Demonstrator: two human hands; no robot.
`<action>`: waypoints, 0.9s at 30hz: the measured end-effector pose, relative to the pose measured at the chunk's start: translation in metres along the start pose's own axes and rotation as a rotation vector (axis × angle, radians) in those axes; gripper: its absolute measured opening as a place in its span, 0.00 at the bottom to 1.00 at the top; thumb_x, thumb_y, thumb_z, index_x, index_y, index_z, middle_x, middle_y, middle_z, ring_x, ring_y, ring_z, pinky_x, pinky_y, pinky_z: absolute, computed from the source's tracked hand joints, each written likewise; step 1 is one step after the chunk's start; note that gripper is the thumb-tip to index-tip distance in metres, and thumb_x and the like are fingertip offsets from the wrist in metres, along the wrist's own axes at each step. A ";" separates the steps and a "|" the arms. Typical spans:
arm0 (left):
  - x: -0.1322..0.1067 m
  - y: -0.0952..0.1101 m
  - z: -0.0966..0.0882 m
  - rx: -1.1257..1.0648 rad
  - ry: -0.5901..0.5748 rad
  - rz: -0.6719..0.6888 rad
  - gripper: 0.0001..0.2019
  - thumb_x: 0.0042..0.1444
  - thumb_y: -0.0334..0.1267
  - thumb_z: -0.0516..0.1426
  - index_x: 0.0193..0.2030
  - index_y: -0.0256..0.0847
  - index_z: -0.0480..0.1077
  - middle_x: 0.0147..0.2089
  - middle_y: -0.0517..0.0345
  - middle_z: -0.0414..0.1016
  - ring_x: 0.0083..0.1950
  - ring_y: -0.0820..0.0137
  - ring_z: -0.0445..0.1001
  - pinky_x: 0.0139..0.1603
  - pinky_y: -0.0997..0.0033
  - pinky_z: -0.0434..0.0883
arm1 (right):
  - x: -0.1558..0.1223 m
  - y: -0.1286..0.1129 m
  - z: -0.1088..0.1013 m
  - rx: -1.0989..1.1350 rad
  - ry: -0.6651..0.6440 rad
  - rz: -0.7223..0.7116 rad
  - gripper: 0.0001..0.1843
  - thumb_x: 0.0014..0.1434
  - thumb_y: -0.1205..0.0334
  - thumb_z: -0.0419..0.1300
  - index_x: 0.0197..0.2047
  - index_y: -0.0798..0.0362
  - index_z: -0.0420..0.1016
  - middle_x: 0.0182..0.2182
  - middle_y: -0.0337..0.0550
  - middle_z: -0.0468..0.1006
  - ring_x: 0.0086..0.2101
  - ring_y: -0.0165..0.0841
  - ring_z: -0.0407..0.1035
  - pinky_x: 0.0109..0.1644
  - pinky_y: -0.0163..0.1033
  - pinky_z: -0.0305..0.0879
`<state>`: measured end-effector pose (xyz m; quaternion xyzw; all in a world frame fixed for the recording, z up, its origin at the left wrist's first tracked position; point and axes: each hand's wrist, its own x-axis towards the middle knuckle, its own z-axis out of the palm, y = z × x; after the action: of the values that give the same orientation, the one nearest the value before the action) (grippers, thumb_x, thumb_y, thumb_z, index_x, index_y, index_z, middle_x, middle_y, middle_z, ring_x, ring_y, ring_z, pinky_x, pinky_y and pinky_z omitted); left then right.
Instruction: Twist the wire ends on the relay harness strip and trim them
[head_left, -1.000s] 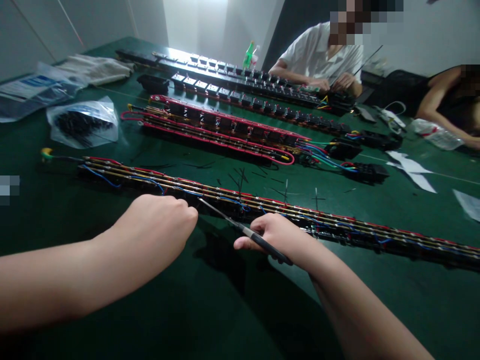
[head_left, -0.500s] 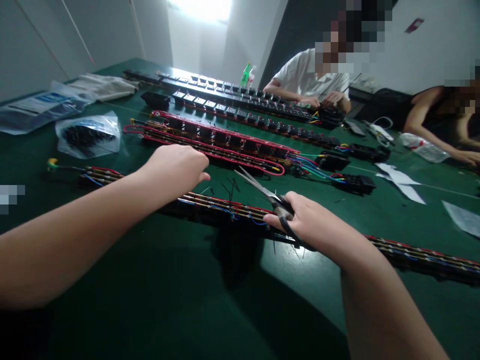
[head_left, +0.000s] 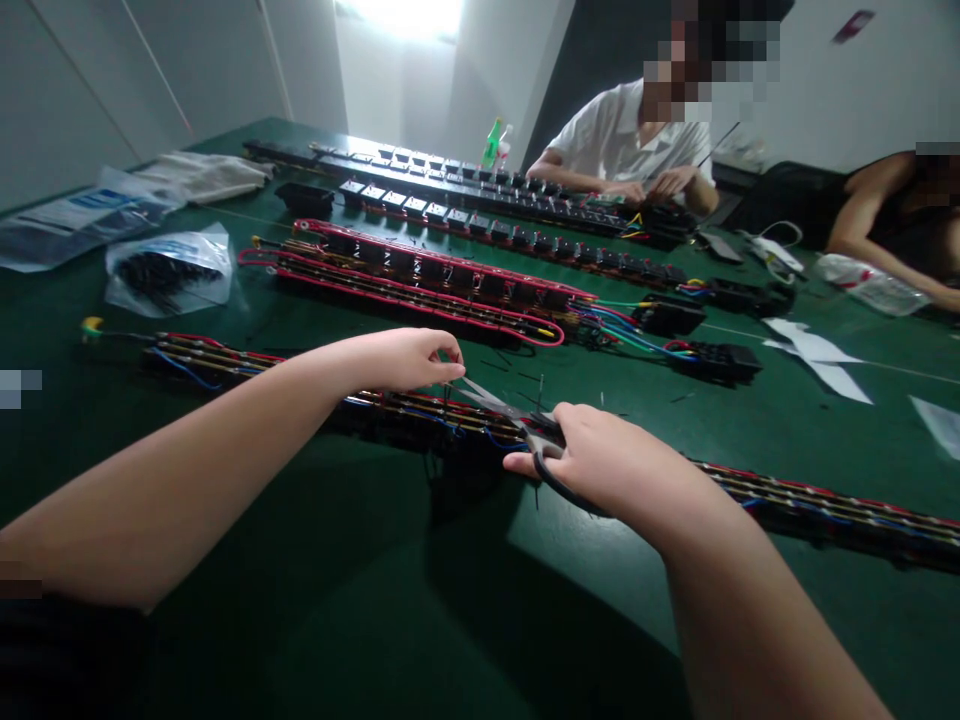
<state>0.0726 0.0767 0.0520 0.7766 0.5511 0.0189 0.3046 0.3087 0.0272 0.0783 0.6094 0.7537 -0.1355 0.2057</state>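
My right hand [head_left: 600,455] grips a pair of scissors [head_left: 504,406] by the dark handles, with the blades spread and pointing left. My left hand [head_left: 416,358] is closed in a pinch just beyond the blade tips, over a thin black cable tie end. Beneath both hands runs a long black bar [head_left: 825,505] with brass-coloured rods and red and blue wires along it. Thin black tie ends stick out from the bar around the scissors. The middle of the bar is partly hidden by my hands and forearm.
Beyond it lie a red-wired assembly [head_left: 420,275] with black connectors [head_left: 716,362] and more long black bars [head_left: 495,232]. Plastic bags [head_left: 171,268] and cloth [head_left: 206,175] are at the left. White paper strips [head_left: 814,355] lie right. Two people sit across the table.
My left hand has moved right and down to the bar and its fingers have closed in a pinch. The scissors have shifted slightly left and lower, their tips now at the left fingertips.
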 end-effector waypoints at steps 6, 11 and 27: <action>0.006 -0.007 0.002 -0.119 0.019 0.037 0.15 0.58 0.45 0.57 0.47 0.42 0.77 0.42 0.57 0.83 0.40 0.69 0.79 0.39 0.73 0.71 | -0.001 -0.002 0.003 -0.003 0.016 -0.004 0.38 0.56 0.24 0.55 0.44 0.53 0.74 0.41 0.55 0.80 0.37 0.48 0.76 0.35 0.45 0.65; 0.006 -0.006 0.003 -0.119 0.082 0.055 0.13 0.55 0.45 0.58 0.42 0.41 0.78 0.39 0.58 0.83 0.38 0.69 0.78 0.39 0.71 0.71 | 0.000 -0.004 0.003 -0.012 0.041 -0.012 0.38 0.55 0.23 0.54 0.44 0.53 0.74 0.39 0.55 0.80 0.36 0.48 0.77 0.35 0.45 0.66; -0.011 0.006 -0.004 0.032 0.155 0.194 0.10 0.54 0.39 0.56 0.38 0.42 0.79 0.34 0.62 0.80 0.34 0.73 0.73 0.35 0.75 0.64 | -0.005 -0.023 0.010 -0.054 0.146 -0.060 0.38 0.54 0.25 0.59 0.46 0.54 0.73 0.45 0.55 0.79 0.45 0.52 0.76 0.44 0.51 0.74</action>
<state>0.0721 0.0675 0.0618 0.8273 0.4956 0.0991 0.2454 0.2885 0.0129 0.0708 0.5888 0.7881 -0.0763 0.1623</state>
